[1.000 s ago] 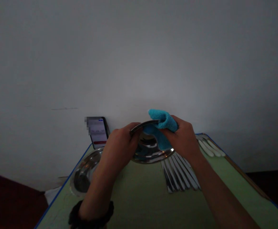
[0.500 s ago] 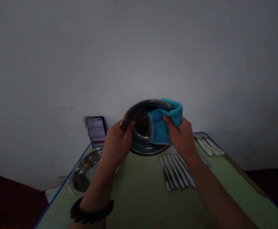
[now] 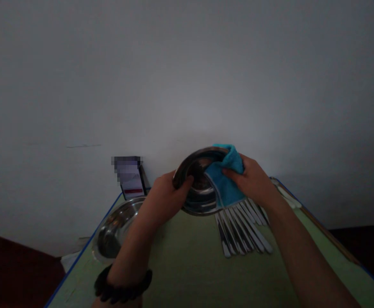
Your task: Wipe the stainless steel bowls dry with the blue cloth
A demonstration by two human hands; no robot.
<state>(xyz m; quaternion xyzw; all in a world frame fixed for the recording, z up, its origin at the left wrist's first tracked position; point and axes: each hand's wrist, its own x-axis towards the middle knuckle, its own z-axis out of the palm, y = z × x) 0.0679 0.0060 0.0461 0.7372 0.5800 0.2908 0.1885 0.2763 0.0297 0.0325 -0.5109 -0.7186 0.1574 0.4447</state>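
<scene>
A shiny metal bowl (image 3: pixel 202 201) is held up above the table, tilted so that its inside faces me. My left hand (image 3: pixel 170 194) grips the rim on the left, thumb inside and fingers behind. On the opposite side, my right hand (image 3: pixel 252 177) is closed on a blue cloth (image 3: pixel 227 186), which is folded over the bowl's right rim and covers part of the inside. The fingers behind the cloth are hidden. Below the bowl lies a row of metal cutlery (image 3: pixel 241 233), its upper ends covered by bowl and cloth.
A second metal bowl (image 3: pixel 105 239) stands at the left, partly behind my left forearm. A phone (image 3: pixel 131 175) leans on the wall (image 3: pixel 187 77) behind it. White-handled cutlery (image 3: pixel 289 197) lies at the right edge of the green table (image 3: pixel 187 269).
The bowl first tipped up to face me and rose, then came down slightly and shifted right. Both hands moved with it, the right keeping the cloth over the rim.
</scene>
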